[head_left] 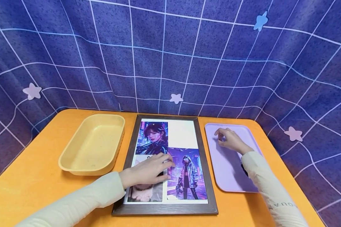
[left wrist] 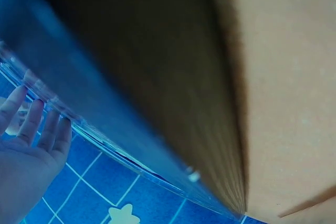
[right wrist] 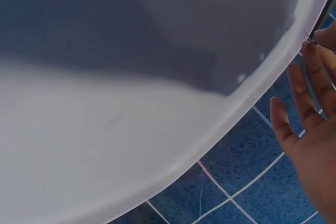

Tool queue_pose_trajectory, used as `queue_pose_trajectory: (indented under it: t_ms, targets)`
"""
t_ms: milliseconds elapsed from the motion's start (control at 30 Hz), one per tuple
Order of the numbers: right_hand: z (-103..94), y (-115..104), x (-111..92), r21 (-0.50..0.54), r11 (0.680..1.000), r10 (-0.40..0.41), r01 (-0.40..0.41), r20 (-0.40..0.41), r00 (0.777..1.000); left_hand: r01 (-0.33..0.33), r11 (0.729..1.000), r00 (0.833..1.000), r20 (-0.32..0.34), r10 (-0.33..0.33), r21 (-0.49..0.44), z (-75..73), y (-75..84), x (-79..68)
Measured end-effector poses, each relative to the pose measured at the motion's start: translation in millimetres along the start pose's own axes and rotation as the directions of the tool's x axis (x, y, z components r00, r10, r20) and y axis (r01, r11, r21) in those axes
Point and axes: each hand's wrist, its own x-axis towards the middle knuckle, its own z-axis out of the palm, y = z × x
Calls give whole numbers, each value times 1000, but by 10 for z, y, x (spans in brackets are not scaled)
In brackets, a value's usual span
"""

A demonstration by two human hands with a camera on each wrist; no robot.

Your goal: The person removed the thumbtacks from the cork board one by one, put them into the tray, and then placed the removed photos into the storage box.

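A dark-framed board (head_left: 204,157) with a white surface lies at the middle of the table. It bears three pictures: a portrait print (head_left: 153,138) at upper left, a hooded-figure print (head_left: 186,175) at lower right, and a pinkish photo (head_left: 146,192) at lower left, partly hidden. My left hand (head_left: 149,170) rests over that photo, fingers spread and fingertips reaching the hooded-figure print. Above the lilac tray (head_left: 224,176) is my right hand (head_left: 230,140). Its thumb and index finger pinch a tiny, thin pin-like piece (right wrist: 308,37); the other fingers are loosely bent.
To the left stands a deep yellow basin (head_left: 99,148). The orange table (head_left: 42,170) meets a blue curtain (head_left: 150,63) with a white grid and star shapes at the back and sides. The board sits between basin and tray.
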Motion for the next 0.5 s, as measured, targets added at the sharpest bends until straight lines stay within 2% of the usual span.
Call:
queue_pose_trajectory:
  t_ms: [167, 500]
  targets:
    - [27, 16, -10, 6, 1000, 9, -9, 15, 1000, 0, 1000, 1000, 0, 0, -1, -3, -1, -3]
    - [72, 80, -32, 24, 999, -38, 38, 13, 999, 7, 1000, 1000, 5, -7, -11, -8, 3, 3]
